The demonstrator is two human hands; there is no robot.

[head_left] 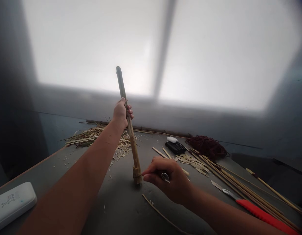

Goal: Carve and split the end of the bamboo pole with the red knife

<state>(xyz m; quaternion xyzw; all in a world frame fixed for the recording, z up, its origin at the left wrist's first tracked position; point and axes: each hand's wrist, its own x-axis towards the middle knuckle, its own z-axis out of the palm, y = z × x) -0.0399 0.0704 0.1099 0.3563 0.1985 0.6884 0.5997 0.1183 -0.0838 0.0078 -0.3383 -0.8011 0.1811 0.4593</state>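
Observation:
My left hand (122,112) is wrapped around a bamboo stick (133,143), gripping it above its middle. The stick leans slightly left, and its lower end, with a thicker bound collar (137,176), meets the dark tabletop. My right hand (168,179) is closed beside that collar, thumb and forefinger pinched close against it. From the fist shows the round, shiny metal end (165,177) of a slim tool; the rest is hidden by the fingers. Below the collar, a thin curved bamboo strip (160,213) lies on the table.
Bamboo shavings (92,135) are heaped at the back left, before a long dark pole (163,131). On the right lie a red-handled knife (257,210), several thin sticks (239,186), dark red yarn (207,146), a black case (175,147) and pale leaf-shaped pieces (193,163). A white device (15,204) sits front left.

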